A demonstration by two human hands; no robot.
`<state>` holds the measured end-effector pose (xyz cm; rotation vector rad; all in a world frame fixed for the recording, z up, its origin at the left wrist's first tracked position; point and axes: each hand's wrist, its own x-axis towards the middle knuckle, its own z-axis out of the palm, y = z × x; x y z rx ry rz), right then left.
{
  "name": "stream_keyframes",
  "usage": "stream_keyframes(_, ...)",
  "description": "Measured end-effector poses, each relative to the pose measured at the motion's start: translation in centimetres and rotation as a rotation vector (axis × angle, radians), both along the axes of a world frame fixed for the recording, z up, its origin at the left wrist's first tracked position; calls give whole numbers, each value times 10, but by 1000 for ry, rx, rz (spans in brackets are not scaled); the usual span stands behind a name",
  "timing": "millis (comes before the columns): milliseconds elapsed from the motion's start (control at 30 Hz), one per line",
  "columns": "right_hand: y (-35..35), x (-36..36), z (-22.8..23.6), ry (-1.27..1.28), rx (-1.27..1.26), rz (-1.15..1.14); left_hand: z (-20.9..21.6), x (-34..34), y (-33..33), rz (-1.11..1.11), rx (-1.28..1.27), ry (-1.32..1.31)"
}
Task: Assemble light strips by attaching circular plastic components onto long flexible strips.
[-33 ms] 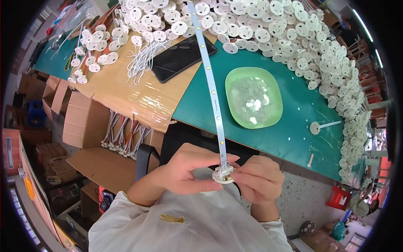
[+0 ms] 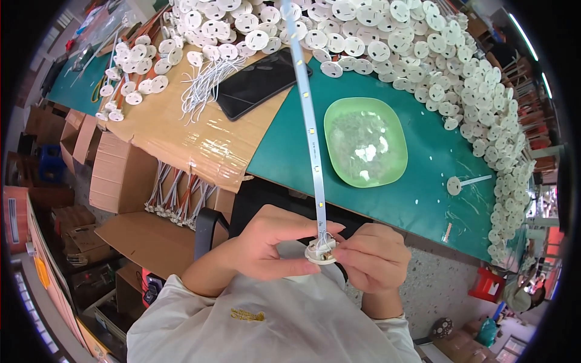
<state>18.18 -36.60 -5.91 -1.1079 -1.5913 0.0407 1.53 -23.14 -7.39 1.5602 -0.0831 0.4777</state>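
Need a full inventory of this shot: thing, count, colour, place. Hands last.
Strip: 1, silvery, upright from base
Base: 1, white, between hands
Disc pile: too many to count, white, table's far and right side
Lone disc: 1, white, table right
Bowl: 1, green, mid-table, clear bits inside
Phone: 1, black, behind strip
Wires: one bunch, white, left of phone
Cardboard: 1 sheet, brown, table left
Table: 1, green
Bin: 1, red, floor right
Background clutter: unclear
Left hand: 1, bare, holding base
Right hand: 1, bare, fingertips at base's right
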Motion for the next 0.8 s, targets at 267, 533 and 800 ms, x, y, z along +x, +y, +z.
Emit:
stream_keyframes(267,30,31,18,-59,-84,-72,-14,29,33,171,19,-140)
stream_keyframes(533,58,86,27,-294,-616,-387,-29,52,69,495,-337,-144)
stream_keyframes(800,78,86,25,-285,-678,-212,-32,54,71,473,-124,-83)
